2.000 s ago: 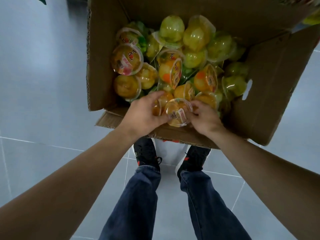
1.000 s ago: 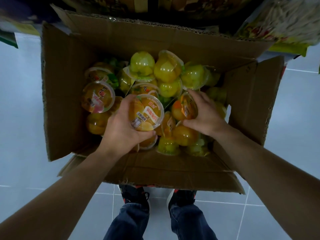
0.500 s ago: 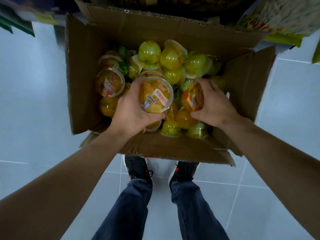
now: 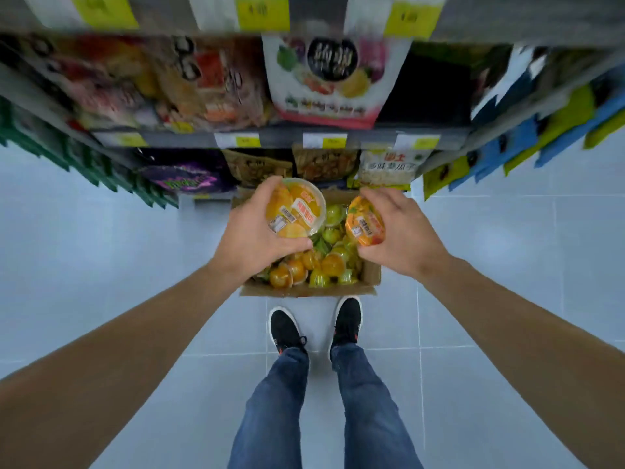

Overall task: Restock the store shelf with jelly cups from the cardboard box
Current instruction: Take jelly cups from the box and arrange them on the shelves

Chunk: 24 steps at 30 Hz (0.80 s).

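Two clear plastic jelly cups are lifted above the open brown cardboard box [image 4: 309, 290], bare floor either side. Left hand [image 4: 257, 236] grips the yellow-filled larger cup [image 4: 297, 208]; right hand [image 4: 399, 231] grips the orange smaller cup [image 4: 365, 221].

The left hand [image 4: 252, 236] holds a large yellow jelly cup [image 4: 295, 208] and the right hand [image 4: 400, 233] a smaller orange jelly cup [image 4: 365, 221], both above the open cardboard box [image 4: 306, 290] of jelly cups on the tiled floor [image 4: 101, 252]. Beyond the box, blurred snack bags [image 4: 326, 79] fill the store shelf [image 4: 280, 138].

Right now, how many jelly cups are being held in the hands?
2: a large yellow jelly cup in the left hand, a smaller orange jelly cup in the right hand. More lie in the cardboard box below.
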Motion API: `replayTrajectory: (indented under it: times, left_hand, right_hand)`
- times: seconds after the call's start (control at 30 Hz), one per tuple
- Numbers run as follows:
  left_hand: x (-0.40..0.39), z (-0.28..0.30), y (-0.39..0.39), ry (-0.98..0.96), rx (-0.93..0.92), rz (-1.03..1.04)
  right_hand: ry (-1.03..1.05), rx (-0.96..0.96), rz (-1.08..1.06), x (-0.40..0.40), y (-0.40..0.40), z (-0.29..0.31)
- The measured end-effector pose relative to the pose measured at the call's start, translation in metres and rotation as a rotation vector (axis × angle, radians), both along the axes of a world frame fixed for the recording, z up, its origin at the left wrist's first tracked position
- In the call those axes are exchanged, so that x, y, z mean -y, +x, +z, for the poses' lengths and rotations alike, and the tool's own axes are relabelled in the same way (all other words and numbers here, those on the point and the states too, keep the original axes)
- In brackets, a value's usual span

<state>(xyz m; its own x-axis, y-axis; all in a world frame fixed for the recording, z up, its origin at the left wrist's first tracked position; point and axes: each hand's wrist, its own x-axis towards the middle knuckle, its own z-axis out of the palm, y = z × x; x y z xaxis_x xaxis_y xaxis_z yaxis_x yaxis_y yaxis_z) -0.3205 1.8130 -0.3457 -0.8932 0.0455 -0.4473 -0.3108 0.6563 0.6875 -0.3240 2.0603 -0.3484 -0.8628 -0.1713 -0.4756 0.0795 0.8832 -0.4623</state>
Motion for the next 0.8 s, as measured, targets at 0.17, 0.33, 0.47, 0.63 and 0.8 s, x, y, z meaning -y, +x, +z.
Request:
replayTrajectory:
  times: [0.17, 0.33, 0.47, 0.63, 0.8]
  left_hand:
    - [0.008, 0.148, -0.012, -0.047, -0.128, -0.119]
    - [0.009, 0.275, -0.022, -0.072, -0.286, -0.190]
    - [0.006, 0.367, -0.032, -0.082, -0.441, -0.195]
    - [-0.001, 0.472, -0.039, -0.059, -0.666, -0.232]
    - [-0.014, 0.555, -0.046, -0.017, -0.856, -0.252]
  right_hand:
    - [0.049, -0.143, -0.003, 0.003, 0.001, 0.146]
    - [0.089, -0.307, 0.021, -0.001, -0.003, 0.270]
    - [0.128, -0.465, 0.056, -0.009, -0.014, 0.362]
    - [0.157, -0.678, 0.032, -0.021, -0.025, 0.475]
    - [0.115, -0.917, -0.027, -0.029, -0.026, 0.557]
